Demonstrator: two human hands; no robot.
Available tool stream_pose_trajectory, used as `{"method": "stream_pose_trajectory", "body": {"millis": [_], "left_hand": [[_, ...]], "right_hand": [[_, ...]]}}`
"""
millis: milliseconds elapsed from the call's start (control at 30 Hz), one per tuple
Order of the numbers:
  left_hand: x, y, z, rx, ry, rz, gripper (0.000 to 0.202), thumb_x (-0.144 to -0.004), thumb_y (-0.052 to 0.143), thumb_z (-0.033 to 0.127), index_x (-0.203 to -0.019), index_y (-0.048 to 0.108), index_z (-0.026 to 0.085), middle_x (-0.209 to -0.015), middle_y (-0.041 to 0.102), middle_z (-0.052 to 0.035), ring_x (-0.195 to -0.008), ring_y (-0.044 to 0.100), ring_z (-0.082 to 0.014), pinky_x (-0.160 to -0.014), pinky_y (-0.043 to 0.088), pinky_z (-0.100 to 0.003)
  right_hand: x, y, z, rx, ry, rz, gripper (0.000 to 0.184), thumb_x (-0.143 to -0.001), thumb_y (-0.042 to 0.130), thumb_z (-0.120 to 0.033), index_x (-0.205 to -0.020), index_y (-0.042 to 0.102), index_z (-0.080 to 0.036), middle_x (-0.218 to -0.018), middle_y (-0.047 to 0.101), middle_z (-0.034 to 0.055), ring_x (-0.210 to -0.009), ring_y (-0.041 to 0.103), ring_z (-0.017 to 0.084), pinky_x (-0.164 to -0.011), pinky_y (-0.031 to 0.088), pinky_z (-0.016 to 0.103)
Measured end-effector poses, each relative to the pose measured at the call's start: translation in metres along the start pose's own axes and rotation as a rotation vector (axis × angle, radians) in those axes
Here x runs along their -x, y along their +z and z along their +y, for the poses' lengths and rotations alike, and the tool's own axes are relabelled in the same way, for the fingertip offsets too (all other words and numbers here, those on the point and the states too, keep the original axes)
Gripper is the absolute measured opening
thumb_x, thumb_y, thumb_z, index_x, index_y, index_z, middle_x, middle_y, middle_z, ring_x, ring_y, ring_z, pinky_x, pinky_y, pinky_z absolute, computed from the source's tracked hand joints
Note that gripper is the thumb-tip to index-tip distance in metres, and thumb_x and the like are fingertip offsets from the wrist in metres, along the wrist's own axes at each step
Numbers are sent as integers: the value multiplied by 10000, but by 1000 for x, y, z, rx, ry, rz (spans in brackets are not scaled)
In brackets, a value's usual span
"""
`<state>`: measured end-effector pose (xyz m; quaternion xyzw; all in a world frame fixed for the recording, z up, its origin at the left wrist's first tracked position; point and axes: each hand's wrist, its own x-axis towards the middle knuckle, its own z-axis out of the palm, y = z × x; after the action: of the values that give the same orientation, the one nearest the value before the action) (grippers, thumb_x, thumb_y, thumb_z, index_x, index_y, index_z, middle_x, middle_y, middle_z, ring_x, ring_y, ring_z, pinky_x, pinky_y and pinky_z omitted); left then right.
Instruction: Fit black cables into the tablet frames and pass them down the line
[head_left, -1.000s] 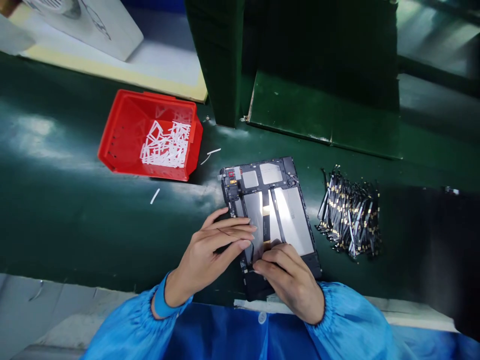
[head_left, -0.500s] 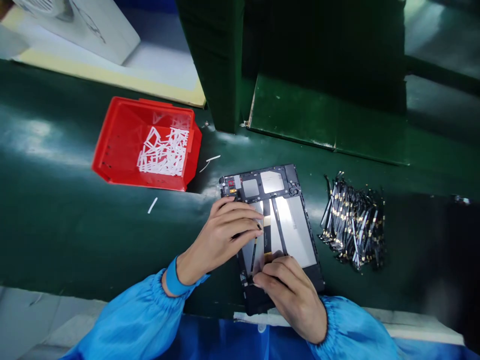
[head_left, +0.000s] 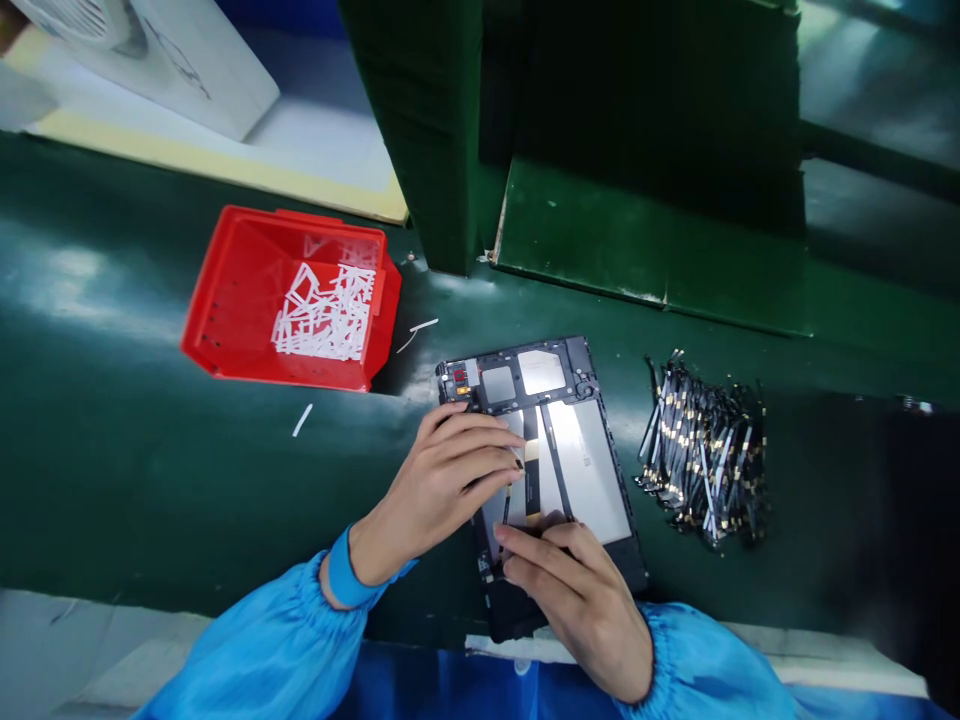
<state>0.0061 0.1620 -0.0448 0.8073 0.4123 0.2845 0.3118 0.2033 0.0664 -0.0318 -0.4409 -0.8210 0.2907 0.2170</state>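
Note:
A tablet housing with its inside facing up lies on the green bench under both my hands. It has a black frame, silver panels and dark ribbon strips across its middle. My left hand pinches the upper end of a thin black flex cable over the housing's left part. At the cable's lower end, my right hand has its fingertips on it, near the housing's lower left edge. Those fingertips partly hide the cable's end. A blue band circles my left wrist.
To the right lies a pile of black flex cables. A red bin holding white strips stands at the left. Loose white strips lie near it. A green post and a green board rise behind the housing.
My right fingertips have shifted slightly left and up along the cable's lower end, with the index finger straighter. My left hand keeps its pinch. The whole view has shifted slightly.

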Motion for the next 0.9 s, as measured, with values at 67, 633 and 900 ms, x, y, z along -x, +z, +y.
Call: {"method": "stream_pose_trajectory", "body": {"millis": [67,633,900], "left_hand": [[1,2,0,-14,4,-4,122,-889,654,215,-983,677,290,-1080,738,52,-1106,623,-162,-1091,302,-404],[38,-15,-2,-436,82,-164,511,-917,492,514,-1408,454,375,-1599,189,-98,-1439,161,-386,-1117,148,-528],[12,-11,-5,-413,-1,-143,481,-926,490,302,-1401,463,373,-1612,179,-72,-1451,179,-398,-1118,194,-590]], "right_hand": [[1,1,0,19,-2,-1,164,-968,525,-126,-1074,648,-151,-1286,637,0,-946,548,151,-855,539,278],[-21,-34,-21,-47,227,-22,231,-1035,343,-277,-1040,557,-193,-1008,710,46,-891,680,136,-779,565,226],[-2,-16,-20,279,-120,-146,639,-996,289,-575,-1249,545,-47,-1333,573,187,-837,723,223,-633,561,323]]}}
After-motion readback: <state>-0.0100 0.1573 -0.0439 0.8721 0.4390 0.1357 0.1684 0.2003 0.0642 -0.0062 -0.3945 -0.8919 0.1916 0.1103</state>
